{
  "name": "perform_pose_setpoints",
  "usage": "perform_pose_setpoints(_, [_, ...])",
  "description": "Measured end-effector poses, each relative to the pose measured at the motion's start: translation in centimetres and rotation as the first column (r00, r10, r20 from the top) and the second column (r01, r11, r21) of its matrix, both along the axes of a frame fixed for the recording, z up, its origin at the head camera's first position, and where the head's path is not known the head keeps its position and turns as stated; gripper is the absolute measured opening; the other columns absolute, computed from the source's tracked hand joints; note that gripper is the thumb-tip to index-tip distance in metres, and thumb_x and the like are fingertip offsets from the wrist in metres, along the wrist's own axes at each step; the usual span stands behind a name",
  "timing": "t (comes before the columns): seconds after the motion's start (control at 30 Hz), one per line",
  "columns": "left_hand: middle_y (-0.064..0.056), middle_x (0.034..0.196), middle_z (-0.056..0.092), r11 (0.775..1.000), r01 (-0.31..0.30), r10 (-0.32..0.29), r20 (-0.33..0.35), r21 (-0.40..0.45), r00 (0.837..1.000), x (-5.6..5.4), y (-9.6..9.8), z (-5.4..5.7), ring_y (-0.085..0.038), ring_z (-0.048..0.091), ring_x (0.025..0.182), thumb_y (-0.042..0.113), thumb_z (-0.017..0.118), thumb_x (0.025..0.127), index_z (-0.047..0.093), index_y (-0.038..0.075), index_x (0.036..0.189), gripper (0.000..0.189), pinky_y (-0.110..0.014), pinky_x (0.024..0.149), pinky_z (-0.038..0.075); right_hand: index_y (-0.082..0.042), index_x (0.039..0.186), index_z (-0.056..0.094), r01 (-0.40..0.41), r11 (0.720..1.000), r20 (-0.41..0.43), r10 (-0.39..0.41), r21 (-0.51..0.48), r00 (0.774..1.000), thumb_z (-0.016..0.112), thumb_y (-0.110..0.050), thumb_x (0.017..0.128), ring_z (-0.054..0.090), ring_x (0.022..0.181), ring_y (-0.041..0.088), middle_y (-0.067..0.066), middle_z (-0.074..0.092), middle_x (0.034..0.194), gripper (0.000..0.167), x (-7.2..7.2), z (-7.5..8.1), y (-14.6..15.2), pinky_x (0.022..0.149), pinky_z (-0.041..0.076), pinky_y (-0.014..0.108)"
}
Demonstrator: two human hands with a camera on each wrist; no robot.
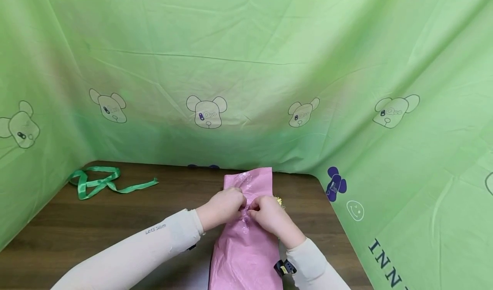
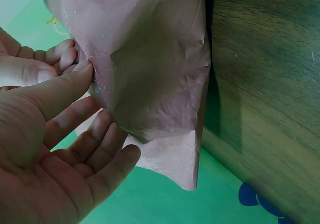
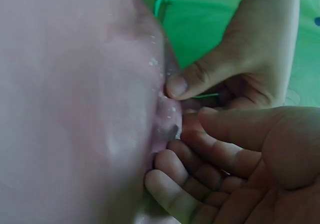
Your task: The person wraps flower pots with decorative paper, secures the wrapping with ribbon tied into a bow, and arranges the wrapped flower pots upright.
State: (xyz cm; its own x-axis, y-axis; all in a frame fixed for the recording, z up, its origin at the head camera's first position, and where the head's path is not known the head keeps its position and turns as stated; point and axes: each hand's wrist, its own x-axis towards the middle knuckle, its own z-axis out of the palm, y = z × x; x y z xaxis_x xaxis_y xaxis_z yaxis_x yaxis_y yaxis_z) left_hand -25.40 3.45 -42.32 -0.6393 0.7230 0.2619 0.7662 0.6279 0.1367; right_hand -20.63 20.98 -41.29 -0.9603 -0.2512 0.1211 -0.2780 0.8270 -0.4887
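Note:
A sheet of pink wrapping paper (image 1: 246, 255), folded into a tall bundle, lies upright along the table's middle in the head view. My left hand (image 1: 225, 206) pinches a gathered crease of it from the left, with the thumb (image 2: 82, 77) on the paper in the left wrist view. Close beside, my right hand (image 1: 271, 217) grips the same crease from the right; its curled fingers (image 3: 172, 166) lie against the paper in the right wrist view. Small yellow flowers (image 1: 279, 201) peek out at the bundle's right edge. Whatever the paper wraps is otherwise hidden.
A green ribbon (image 1: 102, 182) lies loosely looped at the table's back left. Green printed cloth (image 1: 246, 76) hangs as walls at the back and both sides. The dark wooden table (image 1: 154, 210) extends on both sides of the bundle.

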Motion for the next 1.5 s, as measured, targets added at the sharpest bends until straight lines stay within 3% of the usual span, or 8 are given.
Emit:
perform_pose_setpoints(0.23, [0.005, 0.072, 0.055, 1.000, 0.002, -0.002, 0.000, -0.009, 1.000, 0.1, 0.1, 0.2, -0.012, 0.049, 0.067, 0.012, 0.081, 0.074, 0.055, 0.021, 0.061, 0.030, -0.031, 0.060, 0.049, -0.013, 0.076, 0.071, 0.002, 1.000, 0.001, -0.002, 0.018, 1.000, 0.075, -0.012, 0.085, 0.054, 0.066, 0.008, -0.006, 0.065, 0.072, 0.010, 0.0, -0.1, 0.1, 0.065, 0.048, 0.028])
perform_pose_setpoints(0.47, [0.003, 0.077, 0.059, 1.000, -0.004, 0.004, -0.008, -0.030, 1.000, 0.0, 0.1, 0.1, -0.015, 0.055, 0.072, 0.014, 0.081, 0.076, 0.061, 0.020, 0.065, 0.023, -0.034, 0.065, 0.053, -0.014, 0.083, 0.074, 0.019, 1.000, -0.013, -0.019, 0.014, 1.000, 0.077, -0.013, 0.086, 0.063, 0.076, 0.011, -0.005, 0.071, 0.081, 0.004, -0.2, 0.1, 1.2, 0.076, 0.053, 0.034])
perform_pose_setpoints(0.63, [0.001, 0.078, 0.060, 0.999, 0.002, -0.001, 0.019, -0.037, 1.000, -0.5, 0.0, 0.1, -0.016, 0.055, 0.072, 0.013, 0.079, 0.080, 0.062, 0.019, 0.065, 0.023, -0.036, 0.063, 0.053, -0.014, 0.084, 0.074, -0.047, 0.997, -0.038, 0.049, 0.058, 0.998, 0.078, -0.012, 0.086, 0.063, 0.078, 0.011, -0.005, 0.070, 0.082, 0.005, -0.3, 0.1, 1.2, 0.077, 0.054, 0.034])
perform_pose_setpoints(0.8, [0.001, 0.074, 0.060, 0.998, 0.038, -0.038, 0.012, -0.051, 0.999, -0.7, -0.1, 0.3, -0.016, 0.057, 0.071, 0.013, 0.077, 0.083, 0.064, 0.019, 0.066, 0.022, -0.035, 0.063, 0.052, -0.014, 0.082, 0.076, -0.130, 0.988, -0.023, 0.132, 0.089, 0.991, 0.078, -0.011, 0.087, 0.060, 0.073, 0.007, -0.009, 0.070, 0.077, 0.005, -0.1, 0.5, 0.9, 0.073, 0.052, 0.031])
perform_pose_setpoints(1.03, [0.001, 0.073, 0.060, 0.991, 0.092, -0.094, -0.011, -0.095, 0.996, -0.5, -0.4, 0.6, -0.013, 0.056, 0.072, -0.001, 0.072, 0.082, 0.076, 0.016, 0.077, 0.018, -0.030, 0.068, 0.053, -0.009, 0.083, 0.077, -0.224, 0.970, 0.036, 0.222, 0.094, 0.974, 0.076, -0.009, 0.087, 0.054, 0.065, 0.002, -0.009, 0.069, 0.073, 0.004, 0.0, 1.2, 0.7, 0.063, 0.048, 0.024])
perform_pose_setpoints(1.5, [0.003, 0.065, 0.061, 0.994, 0.086, -0.082, 0.051, -0.065, 0.995, -0.2, -0.7, 0.9, -0.013, 0.053, 0.061, -0.002, 0.071, 0.082, 0.071, 0.013, 0.073, 0.017, -0.033, 0.061, 0.052, -0.010, 0.080, 0.076, -0.222, 0.965, 0.077, 0.213, 0.138, 0.974, 0.077, -0.009, 0.085, 0.051, 0.060, 0.005, -0.010, 0.063, 0.067, 0.005, -0.5, 1.5, 0.2, 0.060, 0.046, 0.026])
